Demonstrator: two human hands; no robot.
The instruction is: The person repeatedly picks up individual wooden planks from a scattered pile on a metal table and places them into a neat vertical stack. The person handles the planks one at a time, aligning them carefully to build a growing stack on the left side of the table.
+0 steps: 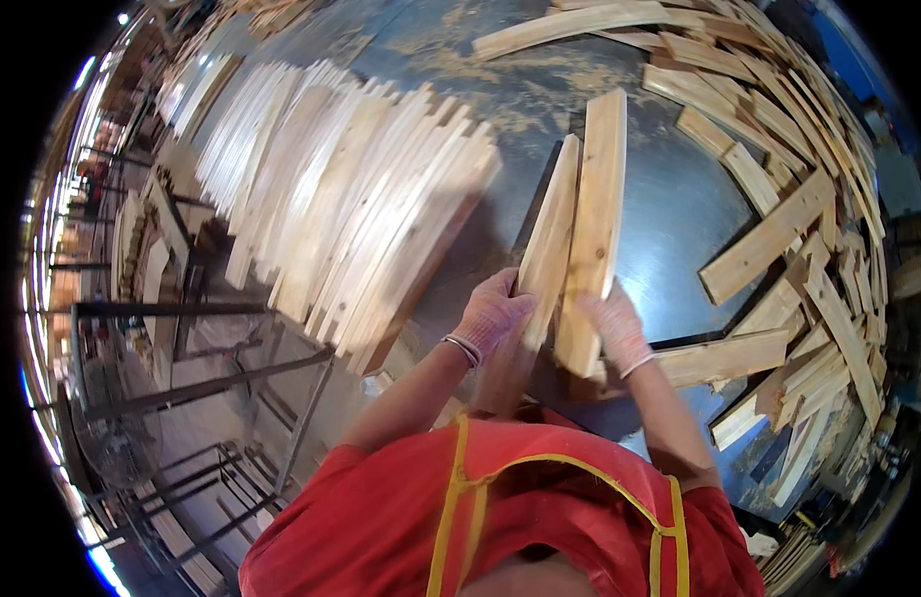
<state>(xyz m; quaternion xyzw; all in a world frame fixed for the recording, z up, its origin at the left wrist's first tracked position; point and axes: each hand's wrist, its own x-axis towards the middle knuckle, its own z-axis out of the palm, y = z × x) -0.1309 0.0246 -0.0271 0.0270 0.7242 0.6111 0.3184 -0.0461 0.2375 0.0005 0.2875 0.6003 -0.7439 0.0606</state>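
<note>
Two wooden boards stretch away from me, side by side and tilted, over the metal table [669, 234]. My left hand [494, 310], in a pale knit glove, grips the left board [547, 244] near its close end, thumb on top. My gloved right hand [616, 323] is closed round the right board [597, 189] at its right edge; this board is wider and shows knots. The fingers under both boards are hidden. The right hand is a little blurred.
Left of my hands lies a wide row of planks [351, 199] set edge to edge. A loose heap of boards [769, 234] covers the table's right side, with one board [719, 358] close to my right wrist. A dark metal frame [182, 398] stands at lower left. Sawdust [570, 75] is scattered beyond.
</note>
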